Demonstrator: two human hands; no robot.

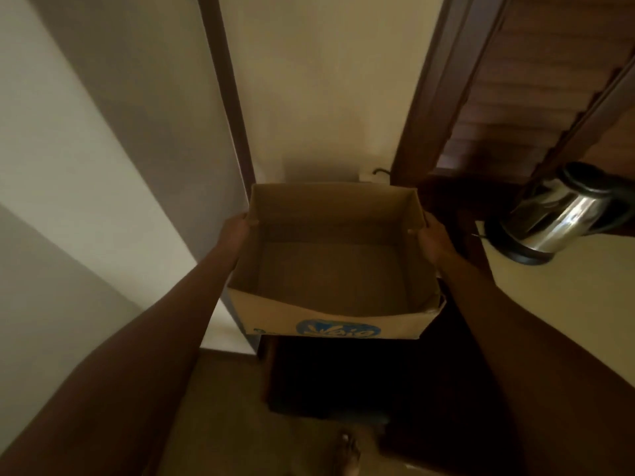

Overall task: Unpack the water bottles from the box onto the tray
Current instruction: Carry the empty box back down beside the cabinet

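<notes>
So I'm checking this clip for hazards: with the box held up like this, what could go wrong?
1. The cardboard box looks empty and is gripped only at its side walls by the left hand and right hand; the soft walls may buckle.
2. The kettle stands close to the right; swinging the box that way could knock it.

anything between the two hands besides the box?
No. In the head view only the open cardboard box spans from left hand to right hand, its inside bare, no bottles visible.
</notes>
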